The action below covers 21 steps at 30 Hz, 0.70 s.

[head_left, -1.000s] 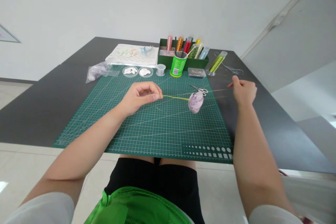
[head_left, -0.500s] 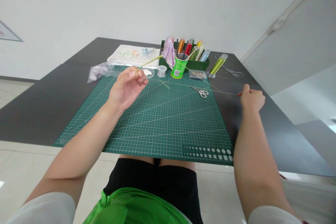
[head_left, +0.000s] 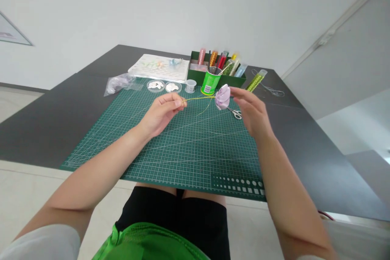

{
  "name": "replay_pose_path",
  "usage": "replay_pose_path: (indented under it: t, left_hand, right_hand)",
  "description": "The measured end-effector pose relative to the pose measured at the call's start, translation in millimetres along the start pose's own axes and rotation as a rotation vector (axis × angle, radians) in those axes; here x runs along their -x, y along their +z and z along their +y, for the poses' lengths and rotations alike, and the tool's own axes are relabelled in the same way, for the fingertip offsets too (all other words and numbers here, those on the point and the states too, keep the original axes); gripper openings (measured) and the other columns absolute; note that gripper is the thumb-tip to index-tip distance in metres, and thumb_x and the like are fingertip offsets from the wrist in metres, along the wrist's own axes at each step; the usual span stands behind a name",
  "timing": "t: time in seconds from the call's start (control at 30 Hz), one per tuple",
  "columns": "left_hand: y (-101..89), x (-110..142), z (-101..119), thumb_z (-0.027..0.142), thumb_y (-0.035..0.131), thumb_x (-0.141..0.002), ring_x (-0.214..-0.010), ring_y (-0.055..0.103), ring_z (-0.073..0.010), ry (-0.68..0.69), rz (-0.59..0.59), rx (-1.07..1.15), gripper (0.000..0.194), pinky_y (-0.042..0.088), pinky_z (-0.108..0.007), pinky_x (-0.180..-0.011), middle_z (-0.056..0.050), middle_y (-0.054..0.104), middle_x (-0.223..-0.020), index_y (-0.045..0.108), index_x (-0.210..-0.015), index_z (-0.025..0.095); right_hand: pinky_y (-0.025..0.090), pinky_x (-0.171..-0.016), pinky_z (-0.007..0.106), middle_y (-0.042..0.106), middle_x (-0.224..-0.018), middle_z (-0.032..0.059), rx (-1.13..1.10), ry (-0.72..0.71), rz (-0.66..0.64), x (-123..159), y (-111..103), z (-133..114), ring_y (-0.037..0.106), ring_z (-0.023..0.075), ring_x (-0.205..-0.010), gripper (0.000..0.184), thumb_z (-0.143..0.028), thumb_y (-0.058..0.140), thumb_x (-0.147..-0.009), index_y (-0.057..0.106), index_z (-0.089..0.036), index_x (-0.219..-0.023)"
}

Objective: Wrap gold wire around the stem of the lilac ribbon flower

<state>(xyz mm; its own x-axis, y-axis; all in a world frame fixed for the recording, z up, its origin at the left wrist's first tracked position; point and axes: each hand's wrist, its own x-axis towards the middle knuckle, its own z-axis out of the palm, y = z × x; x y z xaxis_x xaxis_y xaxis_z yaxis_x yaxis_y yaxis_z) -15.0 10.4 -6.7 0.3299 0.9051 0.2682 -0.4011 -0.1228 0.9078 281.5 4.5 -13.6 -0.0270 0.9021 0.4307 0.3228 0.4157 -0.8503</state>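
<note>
My left hand [head_left: 164, 113] is closed in a pinch on the thin yellow-green stem of an artificial flower [head_left: 222, 97]. The bloom has pale lilac petals and points to the right, above the mat. From the stem just behind the bloom hangs a fine thread [head_left: 208, 107]. Close to the right side of the petals is my right hand [head_left: 253, 111], its fingers stretched out; whether the fingertips touch the bloom I cannot tell. White-handled scissors [head_left: 236, 114] lie behind the flower, partly hidden by the bloom and my right hand.
A green cutting mat [head_left: 183, 150] covers the middle of the dark table [head_left: 292, 142]. Behind stand a green can [head_left: 209, 82] of tools, a dark green box [head_left: 195, 76] with coloured tubes, small dishes [head_left: 156, 85], a plastic bag [head_left: 117, 84] and a white sheet [head_left: 152, 65].
My right hand has come in from the far right, where it held the thread stretched out, to beside the bloom. My left hand has lowered and moved right, levelling the flower.
</note>
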Motion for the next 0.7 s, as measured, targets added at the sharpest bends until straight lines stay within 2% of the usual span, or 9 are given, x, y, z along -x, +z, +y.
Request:
replay_pose_path:
  t: [0.07, 0.2, 0.33, 0.4, 0.43, 0.47, 0.57, 0.63, 0.7]
  left_hand:
    - [1.1, 0.4, -2.5, 0.037, 0.088, -0.071, -0.073, 0.058, -0.0122, -0.034, 0.013, -0.007, 0.028, 0.05, -0.027, -0.077, 0.0, 0.067, -0.074, 0.066, -0.065, 0.02]
    - [1.7, 0.3, -5.4, 0.035, 0.088, -0.071, -0.074, 0.058, -0.0108, -0.069, 0.021, 0.0, 0.027, 0.049, -0.025, -0.076, 0.001, 0.069, -0.076, 0.067, -0.066, 0.019]
    - [0.8, 0.2, -5.8, 0.036, 0.088, -0.071, -0.073, 0.058, -0.0118, -0.066, 0.024, 0.002, 0.027, 0.05, -0.027, -0.076, 0.0, 0.07, -0.077, 0.067, -0.066, 0.02]
    - [0.2, 0.4, -5.7, 0.036, 0.089, -0.071, -0.073, 0.058, -0.012, -0.06, 0.021, 0.007, 0.027, 0.051, -0.027, -0.076, -0.001, 0.07, -0.078, 0.067, -0.066, 0.02]
    - [-0.1, 0.6, -5.7, 0.036, 0.089, -0.071, -0.073, 0.058, -0.0119, -0.057, 0.017, 0.009, 0.027, 0.051, -0.027, -0.076, -0.001, 0.07, -0.078, 0.067, -0.066, 0.02]
    - [-0.1, 0.9, -5.7, 0.036, 0.089, -0.071, -0.074, 0.058, -0.0118, -0.054, 0.012, 0.012, 0.027, 0.051, -0.027, -0.076, -0.001, 0.07, -0.078, 0.068, -0.066, 0.02]
    - [1.0, 2.3, -6.3, 0.035, 0.089, -0.073, -0.075, 0.059, -0.0113, -0.053, -0.008, 0.022, 0.025, 0.05, -0.025, -0.076, 0.0, 0.07, -0.077, 0.069, -0.067, 0.019]
    - [2.7, 3.3, -7.0, 0.035, 0.089, -0.073, -0.075, 0.06, -0.0117, -0.053, -0.014, 0.013, 0.024, 0.05, -0.026, -0.077, 0.0, 0.07, -0.076, 0.071, -0.067, 0.02]
    - [4.6, 4.3, -8.3, 0.035, 0.088, -0.073, -0.076, 0.061, -0.0129, -0.047, -0.01, -0.01, 0.024, 0.051, -0.028, -0.08, 0.0, 0.071, -0.076, 0.071, -0.067, 0.02]
  right_hand:
    - [0.05, -0.109, 0.047, 0.073, -0.135, 0.0027, -0.171, 0.002, -0.187, 10.8, 24.6, -14.1, 0.063, 0.0278, -0.133, 0.034, -0.047, 0.067, -0.092, 0.076, -0.036, -0.122]
    - [0.046, -0.113, 0.05, 0.077, -0.126, 0.0019, -0.135, -0.004, -0.31, 19.9, 42.0, -25.7, 0.066, 0.0273, -0.126, 0.018, -0.041, 0.069, -0.094, 0.08, -0.031, -0.085]
    - [0.049, -0.106, 0.05, 0.078, -0.108, 0.0046, 0.077, -0.013, -0.182, 8.5, 27.9, -8.5, 0.069, 0.0242, -0.107, 0.033, -0.035, 0.063, -0.097, 0.072, -0.026, -0.067]
    - [0.047, -0.109, 0.053, 0.077, -0.103, 0.0056, 0.388, 0.05, -0.098, 3.0, 14.2, 5.8, 0.069, 0.025, -0.105, 0.033, -0.027, 0.064, -0.094, 0.068, -0.024, -0.061]
    - [0.043, -0.113, 0.058, 0.077, -0.102, 0.0057, 0.583, 0.114, -0.048, 1.8, 6.6, 12.5, 0.068, 0.0265, -0.106, 0.034, -0.025, 0.066, -0.092, 0.065, -0.024, -0.058]
    - [0.031, -0.119, 0.069, 0.077, -0.104, 0.0087, 0.667, 0.151, 0.014, 1.9, -1.0, 18.2, 0.066, 0.0319, -0.113, 0.032, -0.021, 0.068, -0.089, 0.064, -0.023, -0.057]
    - [-0.002, -0.119, 0.085, 0.071, -0.13, 0.0181, 0.834, 0.224, 0.219, 6.2, -18.7, 26.3, 0.05, 0.0455, -0.14, 0.023, -0.005, 0.057, -0.085, 0.071, -0.021, -0.076]
    - [-0.008, -0.118, 0.086, 0.059, -0.152, 0.0192, 0.843, 0.188, 0.303, 8.5, -21.4, 24.1, 0.038, 0.0489, -0.15, 0.038, -0.002, 0.051, -0.082, 0.075, -0.021, -0.104]
    - [-0.005, -0.123, 0.082, 0.054, -0.159, 0.0138, 0.747, 0.07, 0.311, 8.9, -13.6, 17.9, 0.035, 0.0465, -0.154, 0.053, -0.003, 0.05, -0.082, 0.072, -0.026, -0.124]
